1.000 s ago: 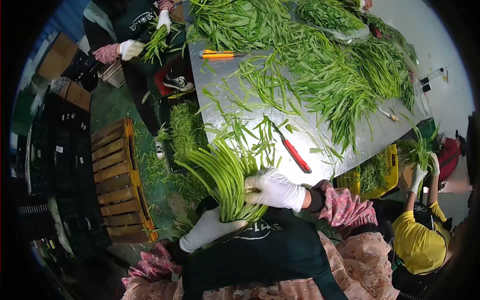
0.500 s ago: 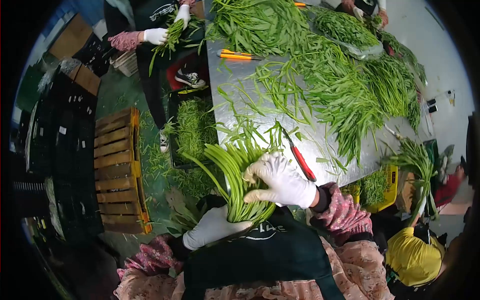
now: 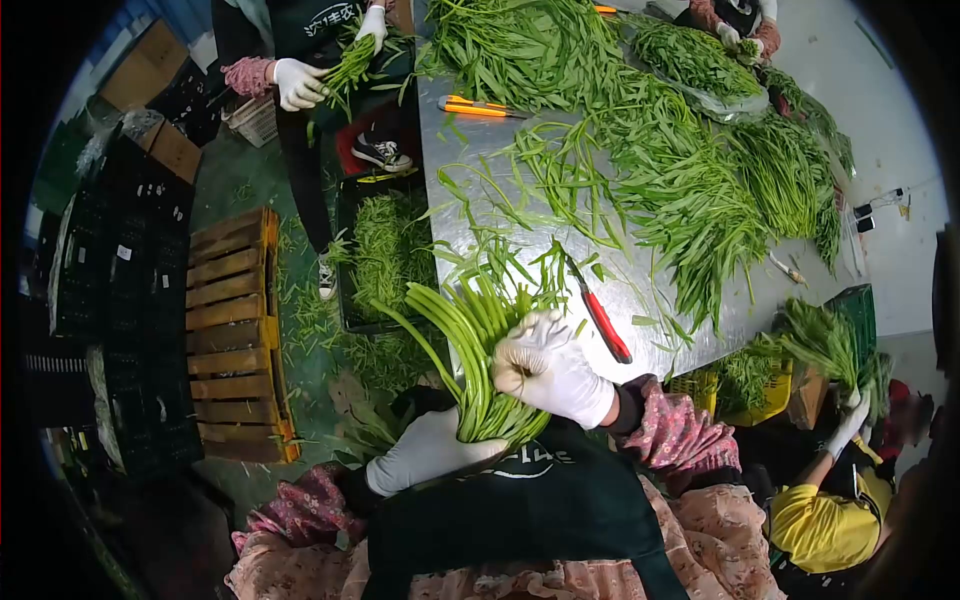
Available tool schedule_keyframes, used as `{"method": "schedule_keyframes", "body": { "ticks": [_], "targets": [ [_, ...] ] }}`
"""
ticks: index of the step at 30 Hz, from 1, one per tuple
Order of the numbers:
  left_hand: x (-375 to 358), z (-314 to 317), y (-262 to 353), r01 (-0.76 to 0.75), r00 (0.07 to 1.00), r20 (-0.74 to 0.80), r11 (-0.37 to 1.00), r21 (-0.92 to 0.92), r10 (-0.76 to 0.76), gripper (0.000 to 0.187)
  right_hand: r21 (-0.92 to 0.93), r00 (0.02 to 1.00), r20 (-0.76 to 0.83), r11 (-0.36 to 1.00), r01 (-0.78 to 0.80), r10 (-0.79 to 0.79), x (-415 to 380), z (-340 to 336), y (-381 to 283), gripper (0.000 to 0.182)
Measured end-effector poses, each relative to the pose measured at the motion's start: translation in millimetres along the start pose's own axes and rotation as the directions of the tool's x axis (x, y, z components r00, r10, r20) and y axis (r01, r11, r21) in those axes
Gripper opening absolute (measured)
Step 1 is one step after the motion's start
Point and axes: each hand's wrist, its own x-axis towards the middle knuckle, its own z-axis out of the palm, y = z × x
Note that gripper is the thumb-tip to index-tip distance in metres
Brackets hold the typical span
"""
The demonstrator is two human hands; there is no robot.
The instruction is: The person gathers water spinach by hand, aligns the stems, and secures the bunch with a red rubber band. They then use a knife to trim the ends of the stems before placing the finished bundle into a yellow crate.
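Observation:
My left hand [image 3: 430,455], in a white glove, is wrapped round the lower part of a bundle of green stems [image 3: 468,350] in front of my dark apron. At the bundle's right side is my gloved right hand [image 3: 555,370], its thumb and fingertips curled together; whether a stem is between them is too small to tell. A red-handled knife [image 3: 605,325] lies on the metal table [image 3: 650,345] just beyond my right hand. Cut and loose greens [image 3: 570,180] are scattered near it.
Large heaps of leafy greens [image 3: 680,190] cover the table's far side, with an orange cutter [image 3: 475,107] at its left edge. A dark crate of trimmings [image 3: 380,250] and a wooden pallet [image 3: 235,340] stand left. Co-workers are across the table and at right.
My right thumb and fingers have closed together beside the stems. The co-worker across has moved a hand off the greens, and the one at right has shifted a bunch.

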Motion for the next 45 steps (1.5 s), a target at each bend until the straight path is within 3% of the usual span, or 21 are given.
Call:
{"method": "schedule_keyframes", "body": {
  "ticks": [3, 4, 7, 8, 9, 11, 14, 17, 18, 21, 23, 25, 26, 29, 30, 33, 34, 38, 41, 43, 45],
  "targets": [
    [-4.3, -3.9, 7.5, 0.03, 0.999, 0.021, 0.993, -0.113, -0.028, 0.05, 0.094, 0.991, -0.102, 0.993, -0.076, 0.086, 14.8, -9.5, 2.8, 0.009],
    [-5.9, -3.2, 3.8, 0.009, 1.0, 0.004, 0.989, -0.149, -0.009, 0.049, 0.13, 0.986, -0.052, 0.98, -0.152, 0.159, 19.5, -21.3, 2.3, 0.006],
    [-8.1, -2.9, -5.1, -0.001, 1.0, 0.002, 0.95, -0.311, 0.002, 0.049, 0.269, 0.979, 0.1, 0.943, -0.198, 0.177, 22.5, -27.3, -1.8, 0.027],
    [-8.3, -2.4, -7.6, 0.006, 1.0, 0.012, 0.928, -0.373, -0.001, 0.05, 0.13, 0.982, 0.169, 0.985, -0.11, 0.088, 21.3, -22.9, -2.2, 0.044],
    [-8.3, 0.2, -11.2, -0.035, 0.999, -0.034, 0.94, -0.338, 0.025, 0.052, 0.161, 0.986, 0.16, 0.987, 0.019, -0.045, 19.1, -13.3, 2.3, 0.051],
    [-6.2, 5.0, -17.5, -0.12, 0.988, -0.125, 0.957, -0.264, 0.089, 0.055, 0.156, 0.985, 0.164, 0.987, 0.031, -0.057, 12.9, -4.7, 1.1, 0.055],
    [-10.7, 5.4, -19.7, -0.151, 0.976, -0.201, 0.931, -0.332, 0.087, 0.054, 0.083, 0.949, 0.312, 0.993, -0.078, 0.049, 11.5, -12.1, 1.3, 0.056],
    [-10.6, 11.1, -28.8, -0.175, 0.968, -0.233, 0.923, -0.343, 0.097, 0.053, 0.065, 0.918, 0.388, 0.996, 0.057, -0.078, 6.5, -9.3, 7.6, 0.06],
    [-11.1, 12.3, -28.4, -0.186, 0.965, -0.237, 0.922, -0.338, 0.107, 0.053, 0.095, 0.912, 0.41, 0.995, -0.018, -0.022, 6.8, -10.2, 6.0, 0.064],
    [-12.1, 10.5, -25.9, -0.205, 0.963, -0.231, 0.93, -0.305, 0.136, 0.053, 0.151, 0.891, 0.445, 0.988, 0.026, -0.091, 10.4, -15.0, 9.5, 0.069],
    [-13.9, 4.6, -19.9, -0.192, 0.97, -0.194, 0.947, -0.256, 0.144, 0.052, 0.117, 0.897, 0.437, 0.993, 0.012, -0.062, 12.4, -10.8, 3.3, 0.058],
    [-13.9, 3.8, -19.3, -0.168, 0.975, -0.185, 0.95, -0.263, 0.122, 0.053, 0.177, 0.907, 0.42, 0.983, -0.046, -0.033, 8.6, -3.3, 5.7, 0.052],
    [-13.6, 3.6, -19.2, -0.157, 0.977, -0.181, 0.951, -0.267, 0.111, 0.054, 0.245, 0.912, 0.411, 0.964, -0.1, -0.01, 10.8, -2.8, 5.9, 0.037],
    [-11.7, 5.0, -21.6, -0.126, 0.983, -0.149, 0.982, -0.143, 0.105, 0.058, 0.526, 0.973, 0.23, 0.837, -0.15, 0.029, 2.7, 12.3, 15.4, 0.025],
    [-11.2, 4.5, -20.2, -0.136, 0.983, -0.145, 0.981, -0.139, 0.115, 0.059, 0.504, 0.997, 0.054, 0.861, -0.074, 0.054, 0.5, 15.9, 15.8, 0.018],
    [-9.0, 2.8, -11.4, -0.134, 0.983, -0.14, 0.984, -0.114, 0.118, 0.06, -0.009, 0.991, -0.021, 0.991, -0.133, 0.133, 2.5, 14.2, 1.8, 0.015],
    [-8.5, 2.4, -9.0, -0.112, 0.985, -0.141, 0.989, -0.093, 0.098, 0.059, -0.104, 0.997, -0.06, 0.993, -0.056, 0.05, 9.4, 13.6, -4.6, 0.014],
    [-9.3, 2.5, -8.2, -0.089, 0.99, -0.124, 0.975, -0.203, 0.064, 0.054, -0.252, 0.988, -0.123, 0.966, 0.056, -0.09, 25.8, 17.4, -1.4, 0.018],
    [-14.1, -0.9, -5.1, -0.049, 0.998, -0.056, 0.97, -0.238, 0.037, 0.047, -0.345, 0.939, -0.34, 0.935, -0.078, -0.048, 64.3, 0.8, 23.1, 0.014],
    [-14.2, 2.2, -8.8, -0.168, 0.982, -0.136, 0.934, -0.316, 0.131, 0.041, -0.339, 0.943, -0.334, 0.933, -0.123, 0.003, 88.3, -6.6, 42.8, 0.011],
    [-14.2, 1.8, -12.6, -0.222, 0.972, -0.157, 0.893, -0.392, 0.173, 0.037, -0.224, 0.931, -0.36, 0.964, -0.139, 0.051, 118.6, -23.3, 31.7, 0.022]
  ]
}}
